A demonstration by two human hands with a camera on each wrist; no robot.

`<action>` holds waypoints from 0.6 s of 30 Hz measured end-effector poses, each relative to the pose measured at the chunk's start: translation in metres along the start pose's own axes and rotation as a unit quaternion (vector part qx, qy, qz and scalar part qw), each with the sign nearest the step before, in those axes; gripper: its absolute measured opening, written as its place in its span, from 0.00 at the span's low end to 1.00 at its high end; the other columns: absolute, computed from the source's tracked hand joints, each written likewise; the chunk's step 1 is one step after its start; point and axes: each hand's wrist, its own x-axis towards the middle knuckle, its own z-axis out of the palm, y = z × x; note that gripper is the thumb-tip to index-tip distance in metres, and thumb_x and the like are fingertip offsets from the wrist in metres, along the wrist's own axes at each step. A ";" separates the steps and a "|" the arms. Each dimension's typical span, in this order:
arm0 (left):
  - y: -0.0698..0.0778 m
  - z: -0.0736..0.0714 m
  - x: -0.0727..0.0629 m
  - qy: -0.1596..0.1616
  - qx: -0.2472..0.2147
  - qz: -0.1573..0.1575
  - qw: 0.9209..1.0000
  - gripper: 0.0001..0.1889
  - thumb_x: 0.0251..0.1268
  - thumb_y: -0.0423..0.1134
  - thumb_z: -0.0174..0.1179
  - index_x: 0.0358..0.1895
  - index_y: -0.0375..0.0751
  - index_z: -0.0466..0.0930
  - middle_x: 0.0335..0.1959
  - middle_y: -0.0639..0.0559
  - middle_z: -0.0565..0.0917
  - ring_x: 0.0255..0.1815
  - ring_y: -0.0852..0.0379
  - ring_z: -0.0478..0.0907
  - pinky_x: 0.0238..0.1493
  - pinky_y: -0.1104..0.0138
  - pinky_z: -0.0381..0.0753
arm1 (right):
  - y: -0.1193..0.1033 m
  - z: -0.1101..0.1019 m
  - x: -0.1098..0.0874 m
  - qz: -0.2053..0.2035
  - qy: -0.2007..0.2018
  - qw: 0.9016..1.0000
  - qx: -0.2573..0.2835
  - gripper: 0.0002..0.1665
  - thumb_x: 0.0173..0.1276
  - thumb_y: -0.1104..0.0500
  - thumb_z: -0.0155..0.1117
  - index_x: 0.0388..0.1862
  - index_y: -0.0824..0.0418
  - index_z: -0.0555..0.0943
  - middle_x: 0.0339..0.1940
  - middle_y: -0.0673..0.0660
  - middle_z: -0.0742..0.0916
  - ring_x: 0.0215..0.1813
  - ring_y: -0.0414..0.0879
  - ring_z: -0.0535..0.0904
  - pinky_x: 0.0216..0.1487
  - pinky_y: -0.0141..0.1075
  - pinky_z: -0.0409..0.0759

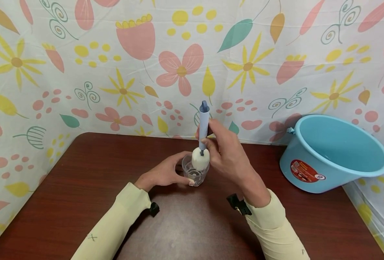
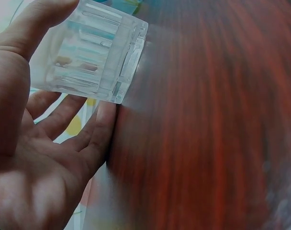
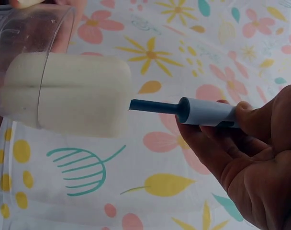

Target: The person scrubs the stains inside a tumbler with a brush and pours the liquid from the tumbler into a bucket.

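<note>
In the head view my left hand (image 1: 164, 172) holds a clear faceted glass (image 1: 196, 178), with the thumb on the near side. The left wrist view shows the glass (image 2: 100, 52) between thumb and fingers, its base close to the tabletop. My right hand (image 1: 231, 155) grips the blue handle (image 1: 203, 124) of a sponge cup brush. Its white sponge head (image 1: 199, 162) is partly inside the glass. From the right wrist, the sponge (image 3: 88, 93) enters the mouth of the glass, and thumb and fingers pinch the light-blue grip (image 3: 210, 112).
A light-blue bucket (image 1: 341, 144) with a red label stands at the right back of the dark reddish-brown table (image 1: 91, 180). Behind the table hangs a white cloth (image 1: 224, 21) with pink, yellow and green flowers.
</note>
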 end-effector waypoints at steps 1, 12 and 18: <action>0.000 0.000 0.000 0.000 0.003 0.000 1.000 0.46 0.58 0.37 0.82 0.79 0.53 0.66 0.67 0.54 0.78 0.66 0.51 0.78 0.64 0.53 0.80 | 0.000 0.000 0.000 0.001 0.001 1.000 0.002 0.16 0.75 0.77 0.60 0.55 0.63 0.78 0.46 0.56 0.86 0.50 0.44 0.84 0.47 0.44 0.83; 0.000 -0.002 -0.001 0.004 0.023 0.005 1.000 0.44 0.59 0.44 0.82 0.77 0.55 0.68 0.65 0.57 0.79 0.64 0.57 0.79 0.62 0.58 0.82 | -0.002 0.000 0.001 0.028 0.007 1.000 0.003 0.16 0.76 0.74 0.62 0.57 0.61 0.78 0.45 0.53 0.86 0.44 0.43 0.83 0.38 0.40 0.82; 0.001 -0.002 -0.001 0.001 0.020 0.006 1.000 0.43 0.60 0.44 0.81 0.77 0.56 0.68 0.65 0.57 0.79 0.64 0.56 0.79 0.62 0.58 0.82 | -0.002 0.000 -0.001 0.058 0.021 0.998 0.021 0.18 0.76 0.74 0.62 0.61 0.62 0.78 0.45 0.56 0.87 0.46 0.44 0.84 0.39 0.41 0.85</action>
